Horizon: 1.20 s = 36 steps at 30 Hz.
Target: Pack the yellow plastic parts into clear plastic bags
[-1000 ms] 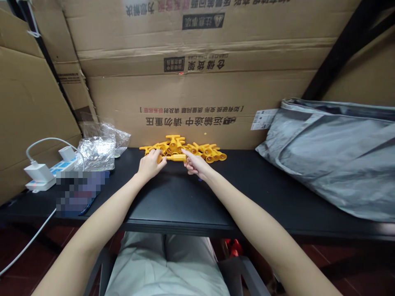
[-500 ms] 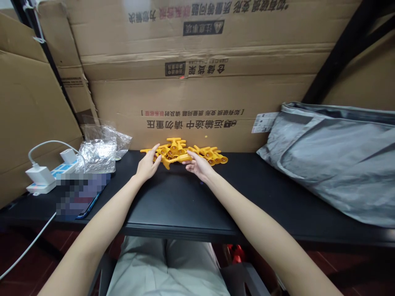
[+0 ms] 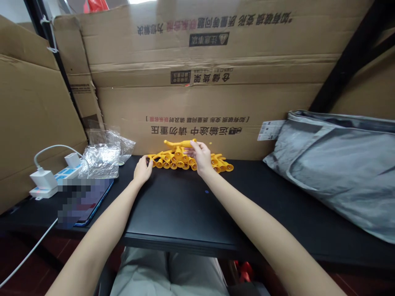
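Observation:
My right hand is closed round one end of a yellow T-handled plastic piece. It holds this piece lying nearly level, just above a stack of similar yellow plastic pieces. The stacked pieces turn their round, hollow ends toward me, and my right hand covers part of them. At the stack's left end, my left hand has its thumb and fingers closed about the tip of a yellow piece; the fingers partly hide that contact.
A cardboard sheet stands behind the stack. Crinkled clear plastic wrap, a white power strip with chargers and a phone lie to the left. A grey bag rests on the right of the black table.
My right hand has raised a yellow piece above the stack and turned it. My left hand has moved off that piece, down and left to the stack's end. The head view has tilted up slightly.

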Tool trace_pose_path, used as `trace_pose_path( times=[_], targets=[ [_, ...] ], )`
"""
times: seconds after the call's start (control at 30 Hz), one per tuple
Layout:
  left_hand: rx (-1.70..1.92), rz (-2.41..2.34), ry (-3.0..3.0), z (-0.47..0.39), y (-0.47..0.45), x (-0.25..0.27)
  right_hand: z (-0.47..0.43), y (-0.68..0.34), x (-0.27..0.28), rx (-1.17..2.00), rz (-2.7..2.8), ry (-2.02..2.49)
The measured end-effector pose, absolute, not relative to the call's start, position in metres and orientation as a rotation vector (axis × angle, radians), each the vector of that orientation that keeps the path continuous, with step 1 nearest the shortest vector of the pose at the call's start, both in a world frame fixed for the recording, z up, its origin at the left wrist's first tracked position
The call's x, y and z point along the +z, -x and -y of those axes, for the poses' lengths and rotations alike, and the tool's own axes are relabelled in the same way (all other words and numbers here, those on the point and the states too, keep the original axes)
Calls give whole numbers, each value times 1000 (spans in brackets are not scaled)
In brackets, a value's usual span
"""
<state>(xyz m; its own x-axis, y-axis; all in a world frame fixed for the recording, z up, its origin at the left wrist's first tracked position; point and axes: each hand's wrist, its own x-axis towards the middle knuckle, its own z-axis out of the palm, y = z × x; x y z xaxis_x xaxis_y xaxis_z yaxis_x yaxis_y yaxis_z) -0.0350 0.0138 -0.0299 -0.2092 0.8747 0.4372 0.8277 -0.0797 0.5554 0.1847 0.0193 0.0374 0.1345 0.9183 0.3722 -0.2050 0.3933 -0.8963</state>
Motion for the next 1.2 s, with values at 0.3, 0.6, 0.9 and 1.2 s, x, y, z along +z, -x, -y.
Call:
trace_pose_path(
  times=[0.3,0.6,0.9,1.2],
  targets=[
    [952,-2156,-1985,-28,45,-45,-46,-155,20,-62,1978,1224],
    [849,-2062,-2052,-37,49,-55,-46,-143,15,-294,2181,1547],
    [734,-2064,-2098,-32,46,-49,-44,-150,13,-196,2182,1491],
    [680,-2104,-2083,-30,46,-48,-33,-171,10,-199,2161,1403]
  ],
)
